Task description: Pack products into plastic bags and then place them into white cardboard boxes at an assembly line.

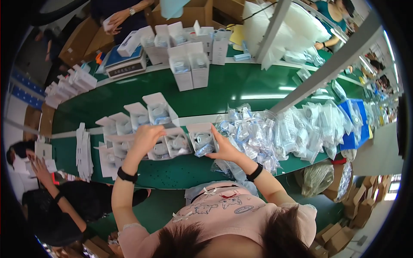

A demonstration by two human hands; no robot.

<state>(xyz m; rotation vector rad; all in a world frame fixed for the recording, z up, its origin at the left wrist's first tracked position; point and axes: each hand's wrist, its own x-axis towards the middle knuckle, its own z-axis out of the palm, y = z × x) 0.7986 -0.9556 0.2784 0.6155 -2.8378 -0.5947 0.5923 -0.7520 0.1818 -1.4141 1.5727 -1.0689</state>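
My right hand (226, 148) is wrapped around the right side of an open white box (200, 128). Inside that box sit a pale rounded device and a blue-and-white plastic packet (204, 150). My left hand (148, 137) is closed at the upper edge of another open white box (177, 144), its fingertips partly hidden by the flap. Around it stand several more open white boxes (158, 109) in rows, each with a pale device inside and its lid flap up. Just right of my right hand lies a heap of clear plastic packets (247, 133) with blue-and-white contents.
Flattened white cartons (84, 152) lie left on the green table (107, 99). Bagged items (305, 129) and a blue bin (357, 124) are at the right. Beyond are filled boxes (183, 79), a scale (127, 62) and a slanting metal post (327, 64). Other people work across and left.
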